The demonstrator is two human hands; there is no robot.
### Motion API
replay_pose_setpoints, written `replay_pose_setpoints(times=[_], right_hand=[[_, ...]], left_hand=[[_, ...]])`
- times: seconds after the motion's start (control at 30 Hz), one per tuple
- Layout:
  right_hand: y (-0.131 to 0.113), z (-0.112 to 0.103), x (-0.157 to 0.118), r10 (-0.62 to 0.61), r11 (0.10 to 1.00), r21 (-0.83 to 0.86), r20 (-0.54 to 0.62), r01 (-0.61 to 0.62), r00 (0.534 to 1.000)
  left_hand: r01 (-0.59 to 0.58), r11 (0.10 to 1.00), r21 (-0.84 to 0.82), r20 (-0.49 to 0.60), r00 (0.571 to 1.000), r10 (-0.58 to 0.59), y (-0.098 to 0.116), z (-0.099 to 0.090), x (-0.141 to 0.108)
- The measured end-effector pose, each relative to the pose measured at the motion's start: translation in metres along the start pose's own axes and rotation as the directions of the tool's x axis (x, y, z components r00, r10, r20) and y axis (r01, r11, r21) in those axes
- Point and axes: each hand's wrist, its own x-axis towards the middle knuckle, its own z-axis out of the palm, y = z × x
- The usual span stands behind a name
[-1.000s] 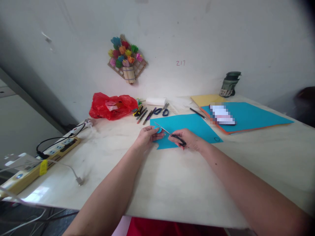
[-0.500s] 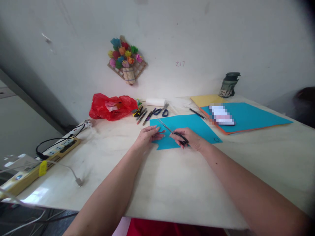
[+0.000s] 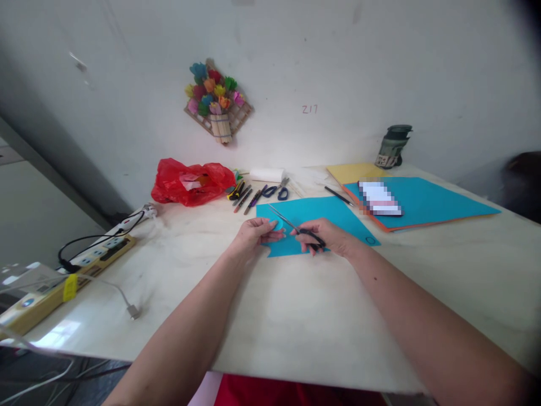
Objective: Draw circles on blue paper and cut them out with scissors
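I note one camera, worn on the person's head. Orientation: forward and downward, from above and behind both hands. The left hand (image 3: 260,230) and right hand (image 3: 321,235) occupy the middle of the field. The forearms (image 3: 186,316) lie nearest the lens and enter below the hands. Coverage is wide: it takes in the power strip (image 3: 80,273) left of the left hand, the bottle (image 3: 394,146) beyond and right of the right hand, the wall (image 3: 359,56) behind both, and the table's (image 3: 296,321) near edge on the wearer's side of them.
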Motion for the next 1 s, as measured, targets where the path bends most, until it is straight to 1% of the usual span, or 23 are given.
replay_pose_setpoints(times=[0.23, 0.4, 0.67, 1.0], right_hand=[[0.0013, -0.0035, -0.0021, 0.045, 0.999, -0.008, 0.069, -0.044, 0.997], [0.0047, -0.0025, -0.0014, 0.0, 1.0, 0.028, 0.093, -0.003, 0.996], [-0.0019, 0.0005, -0.006, -0.028, 1.0, -0.005, 0.12, 0.029, 0.992], [-0.0041, 0.0027, -0.0074, -0.027, 0.999, -0.041, 0.109, 0.032, 0.994]], left_hand=[[-0.025, 1.0, -0.014, 0.065, 0.998, 0.026, -0.0002, -0.0021, -0.0006], [-0.048, 0.999, -0.024, 0.092, 0.995, 0.05, -0.0008, -0.0027, -0.0002], [-0.054, 0.998, -0.018, 0.083, 0.995, 0.056, -0.0003, -0.0023, -0.0009], [-0.042, 0.999, -0.034, 0.088, 0.995, 0.045, 0.0001, -0.0024, -0.001]])
